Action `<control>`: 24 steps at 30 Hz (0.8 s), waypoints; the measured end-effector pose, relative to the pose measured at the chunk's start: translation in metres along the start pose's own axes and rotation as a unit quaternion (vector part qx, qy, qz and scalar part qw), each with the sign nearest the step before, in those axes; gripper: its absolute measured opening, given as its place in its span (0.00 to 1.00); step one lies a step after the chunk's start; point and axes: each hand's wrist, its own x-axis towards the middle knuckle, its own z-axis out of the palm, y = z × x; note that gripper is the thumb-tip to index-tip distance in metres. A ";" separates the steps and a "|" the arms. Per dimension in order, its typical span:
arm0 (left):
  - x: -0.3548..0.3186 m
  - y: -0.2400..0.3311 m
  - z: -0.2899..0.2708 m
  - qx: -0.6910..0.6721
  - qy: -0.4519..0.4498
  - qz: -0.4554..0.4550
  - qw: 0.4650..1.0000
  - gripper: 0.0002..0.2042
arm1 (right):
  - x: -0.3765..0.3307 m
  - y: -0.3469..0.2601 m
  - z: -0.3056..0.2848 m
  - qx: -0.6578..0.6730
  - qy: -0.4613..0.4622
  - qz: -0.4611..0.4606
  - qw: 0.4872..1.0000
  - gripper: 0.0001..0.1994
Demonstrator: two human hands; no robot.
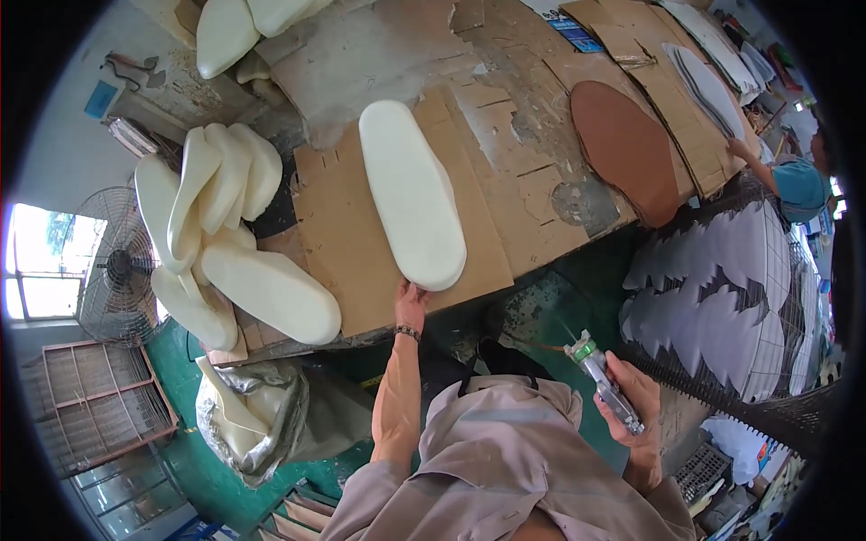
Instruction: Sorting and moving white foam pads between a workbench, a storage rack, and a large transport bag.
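Observation:
A long cream foam pad (410,194), shaped like a seat cushion, lies on a brown cardboard sheet (329,207) on the worktable. My left hand (411,307) grips its near end at the table's edge, with some fingertips hidden by the foam. Off the table to the right, my right hand (634,397) is wrapped around a metal spray gun (603,379) with a green ring near its nozzle. A faint mist shows ahead of the nozzle, which points up and left, apart from the pad.
More cream foam pads (271,293) are piled on the left, beside a fan (117,266). A brown pad-shaped sheet (622,149) lies to the right. Racks of grey sheets (713,252) stand beyond the right hand. A co-worker (798,185) reaches toward white sheets (704,86). A sack (262,424) stands below.

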 end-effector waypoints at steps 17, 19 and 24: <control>0.002 -0.003 -0.002 0.001 -0.009 0.007 1.000 0.21 | -0.012 0.009 -0.011 0.048 -0.130 -0.007 0.990 0.30; 0.003 -0.003 -0.001 0.001 -0.006 0.010 1.000 0.21 | -0.021 0.015 -0.009 -0.027 -0.070 0.036 0.997 0.30; 0.000 0.000 0.003 -0.008 -0.003 0.006 1.000 0.22 | -0.018 0.018 -0.013 0.029 -0.113 0.009 0.993 0.31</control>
